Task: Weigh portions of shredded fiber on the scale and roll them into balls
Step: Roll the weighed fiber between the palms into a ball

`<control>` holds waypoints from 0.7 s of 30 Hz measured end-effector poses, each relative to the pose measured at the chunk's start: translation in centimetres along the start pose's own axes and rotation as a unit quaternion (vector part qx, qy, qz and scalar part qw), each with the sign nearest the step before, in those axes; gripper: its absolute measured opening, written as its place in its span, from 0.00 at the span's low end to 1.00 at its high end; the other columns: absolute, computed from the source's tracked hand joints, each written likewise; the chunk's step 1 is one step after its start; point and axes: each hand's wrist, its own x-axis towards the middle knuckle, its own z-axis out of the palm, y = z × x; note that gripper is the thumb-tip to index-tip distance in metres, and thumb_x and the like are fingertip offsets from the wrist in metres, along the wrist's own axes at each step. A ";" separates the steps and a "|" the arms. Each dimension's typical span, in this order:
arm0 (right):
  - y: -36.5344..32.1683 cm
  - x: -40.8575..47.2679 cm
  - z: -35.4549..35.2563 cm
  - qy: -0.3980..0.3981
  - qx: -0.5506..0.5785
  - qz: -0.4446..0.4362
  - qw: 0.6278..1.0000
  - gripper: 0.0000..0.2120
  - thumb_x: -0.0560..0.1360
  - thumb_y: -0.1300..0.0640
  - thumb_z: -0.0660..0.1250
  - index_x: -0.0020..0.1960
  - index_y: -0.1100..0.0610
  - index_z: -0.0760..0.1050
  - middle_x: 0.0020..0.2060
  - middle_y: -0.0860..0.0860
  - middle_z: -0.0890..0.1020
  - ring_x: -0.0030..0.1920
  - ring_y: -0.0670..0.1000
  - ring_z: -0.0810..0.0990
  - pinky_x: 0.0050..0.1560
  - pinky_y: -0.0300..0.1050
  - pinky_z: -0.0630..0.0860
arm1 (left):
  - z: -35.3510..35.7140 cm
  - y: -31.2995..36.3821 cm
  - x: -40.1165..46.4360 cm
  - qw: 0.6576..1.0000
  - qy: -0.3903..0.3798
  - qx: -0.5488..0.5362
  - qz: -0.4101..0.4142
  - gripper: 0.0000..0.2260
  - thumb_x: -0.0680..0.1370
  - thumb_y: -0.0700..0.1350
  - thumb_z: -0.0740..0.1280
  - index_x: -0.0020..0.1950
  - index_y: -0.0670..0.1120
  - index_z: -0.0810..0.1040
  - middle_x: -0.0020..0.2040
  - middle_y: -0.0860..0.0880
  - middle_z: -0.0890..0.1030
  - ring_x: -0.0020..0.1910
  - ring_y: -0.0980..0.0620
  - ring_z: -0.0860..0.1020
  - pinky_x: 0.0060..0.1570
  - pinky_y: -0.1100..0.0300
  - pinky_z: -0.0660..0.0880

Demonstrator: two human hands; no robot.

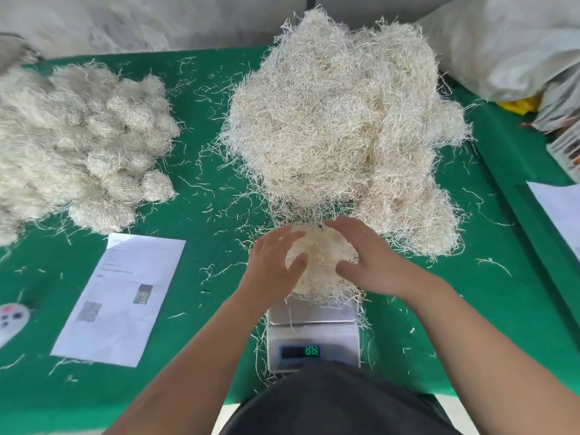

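Both hands, left hand [276, 262] and right hand [373, 265], cup the fiber portion [320, 265] with fingers spread atop the scale [314, 334], near the loose pile [345, 120]; pressing down likely skews the reading.

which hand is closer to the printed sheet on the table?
Left. The left hand is on the fiber portion's left side, toward the printed sheet; the right hand is on its far side.
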 end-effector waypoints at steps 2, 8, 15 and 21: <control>0.1 0.3 0.2 0.021 -0.036 -0.011 0.999 0.37 0.77 0.42 0.64 0.83 0.47 0.57 0.82 0.50 0.61 0.80 0.52 0.60 0.79 0.58 0.59 | 0.3 0.1 0.4 1.000 -0.008 0.013 -0.003 0.22 0.84 0.55 0.63 0.78 0.60 0.67 0.81 0.56 0.63 0.80 0.52 0.57 0.78 0.49 0.49; 0.8 1.2 1.9 -0.027 -0.073 0.023 0.997 0.30 0.83 0.46 0.65 0.82 0.51 0.61 0.78 0.50 0.69 0.75 0.53 0.70 0.76 0.51 0.65 | 0.6 0.2 0.5 0.998 -0.058 -0.006 -0.019 0.22 0.85 0.50 0.64 0.78 0.52 0.68 0.69 0.53 0.80 0.61 0.47 0.81 0.67 0.50 0.74; 0.9 0.2 2.5 0.050 -0.005 -0.019 0.999 0.25 0.81 0.45 0.67 0.75 0.52 0.71 0.71 0.49 0.74 0.67 0.50 0.75 0.71 0.55 0.71 | 0.6 -0.1 -0.1 0.996 0.017 0.093 -0.010 0.19 0.83 0.55 0.63 0.74 0.58 0.72 0.73 0.50 0.67 0.74 0.44 0.62 0.76 0.42 0.60; 0.5 1.0 2.6 0.065 -0.098 -0.036 0.992 0.35 0.81 0.43 0.66 0.83 0.53 0.60 0.82 0.55 0.62 0.82 0.54 0.58 0.80 0.60 0.58 | 0.3 1.1 0.4 0.994 -0.004 0.109 0.030 0.25 0.85 0.54 0.62 0.82 0.58 0.63 0.85 0.49 0.51 0.83 0.43 0.47 0.80 0.40 0.48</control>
